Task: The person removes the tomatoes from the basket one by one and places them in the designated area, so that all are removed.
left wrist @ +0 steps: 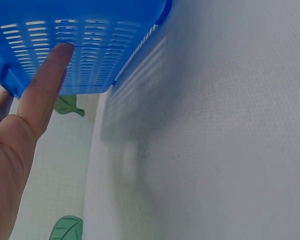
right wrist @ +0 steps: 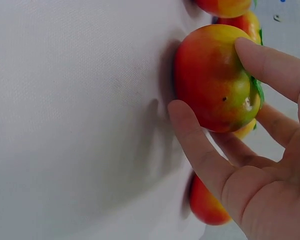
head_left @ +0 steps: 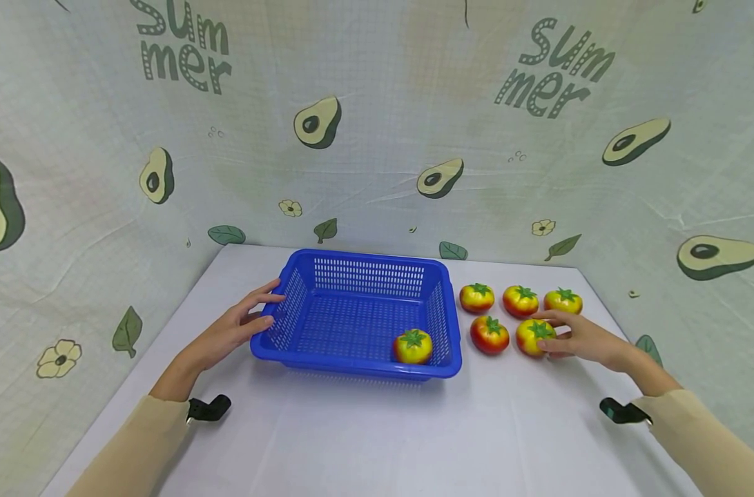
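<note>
A blue plastic basket (head_left: 364, 366) with slotted walls stands on the white table, one red-and-yellow tomato (head_left: 413, 347) in its front right corner. My left hand (head_left: 228, 335) rests at the basket's left side, fingertips along the rim; in the left wrist view a straight finger (left wrist: 47, 85) lies against the slotted wall. To the right of the basket, my right hand (head_left: 582, 339) has thumb and fingers around the nearest-right tomato (head_left: 532, 337) of a group. The right wrist view shows this held-at tomato (right wrist: 215, 80) between spread fingertips, its green leaves turned toward the palm.
Beside the right hand's tomato sits another tomato (head_left: 489, 335), with a back row of tomatoes (head_left: 476, 298) behind, running rightward. A cloth backdrop (head_left: 377, 138) printed with avocados and leaves rises behind the table and along both sides.
</note>
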Available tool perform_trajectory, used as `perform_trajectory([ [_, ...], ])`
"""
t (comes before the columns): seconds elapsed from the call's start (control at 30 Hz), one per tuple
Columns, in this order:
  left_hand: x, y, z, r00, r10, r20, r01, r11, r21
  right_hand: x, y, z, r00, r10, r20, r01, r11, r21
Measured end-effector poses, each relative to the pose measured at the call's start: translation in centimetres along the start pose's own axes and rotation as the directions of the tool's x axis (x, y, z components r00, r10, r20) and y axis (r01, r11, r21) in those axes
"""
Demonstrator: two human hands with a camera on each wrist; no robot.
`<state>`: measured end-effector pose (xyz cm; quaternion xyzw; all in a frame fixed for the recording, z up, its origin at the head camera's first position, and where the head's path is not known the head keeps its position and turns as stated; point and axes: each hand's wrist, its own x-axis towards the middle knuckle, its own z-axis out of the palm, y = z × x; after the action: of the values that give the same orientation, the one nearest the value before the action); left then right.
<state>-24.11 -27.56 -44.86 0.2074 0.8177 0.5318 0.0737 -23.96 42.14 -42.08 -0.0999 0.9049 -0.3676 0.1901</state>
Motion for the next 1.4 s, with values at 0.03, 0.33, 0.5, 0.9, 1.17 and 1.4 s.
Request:
perform_trajectory([
  [0.03, 0.0, 0.0, 0.0, 1.000, 0.000, 0.000, 0.000, 1.000, 0.001, 0.0, 0.0, 0.0, 1.000, -0.001, 0.002, 0.001, 1.000, 0.001],
  [0.33, 0.0, 0.2, 0.1, 1.000, -0.007, -0.005, 0.007, 1.000, 0.002, -0.2, -0.4, 0.0, 1.000, 0.009, 0.019, -0.010, 1.000, 0.025],
  [0.5, 0.0, 0.2, 0.1, 1.000, -0.003, -0.003, 0.003, 1.000, 0.001, -0.3, -0.5, 0.0, 0.999, 0.029, 0.027, -0.029, 0.999, 0.024],
  [0.9, 0.0, 0.0, -0.2, 1.000, 0.022, 0.018, -0.021, 1.000, -0.016, -0.2, -0.5, 0.0, 0.999, 0.020, 0.043, -0.022, 0.999, 0.045],
  [1.17, 0.0, 0.0, -0.1, 1.000, 0.019, 0.015, -0.019, 1.000, -0.018, -0.8, -1.5, -0.5, 0.999, -0.033, 0.022, 0.034, 0.999, -0.033],
  [1.4, 0.0, 0.0, -0.1, 1.000, 0.017, 0.016, -0.016, 1.000, -0.021, -1.3, -2.7, -1.3, 0.996, -0.070, -0.056, 0.059, 0.981, -0.183],
])
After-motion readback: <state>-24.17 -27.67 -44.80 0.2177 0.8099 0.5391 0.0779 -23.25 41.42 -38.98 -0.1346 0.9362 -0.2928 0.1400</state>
